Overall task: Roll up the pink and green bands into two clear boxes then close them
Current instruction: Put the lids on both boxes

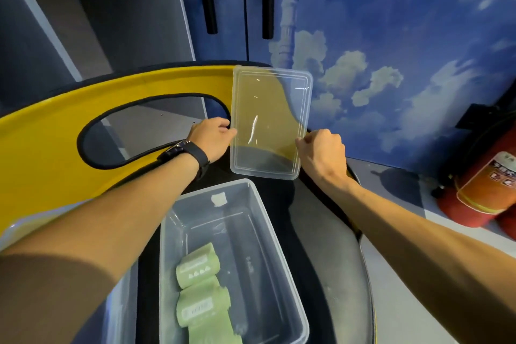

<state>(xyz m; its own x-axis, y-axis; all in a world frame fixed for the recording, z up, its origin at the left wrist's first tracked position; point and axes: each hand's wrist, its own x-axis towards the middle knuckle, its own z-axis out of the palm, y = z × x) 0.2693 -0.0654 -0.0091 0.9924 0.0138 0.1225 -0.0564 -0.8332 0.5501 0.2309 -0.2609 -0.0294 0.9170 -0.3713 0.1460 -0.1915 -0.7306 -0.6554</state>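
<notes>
A clear rectangular lid (269, 123) is held up in the air beyond the open clear box (251, 232). My left hand (213, 137) pinches the lid's left edge and my right hand (322, 153) pinches its right edge. Rolled green bands (199, 288) lie in the box's near left part. A second clear box (120, 313) shows partly at the left, under my left forearm; its contents are hidden. No pink band is visible.
The boxes sit on a dark surface (315, 232) bordered by a yellow curved panel (55, 131) with a dark-rimmed opening. Red fire extinguishers (480, 193) stand on the floor at right. A blue sky-painted wall and cabinet doors with black handles lie behind.
</notes>
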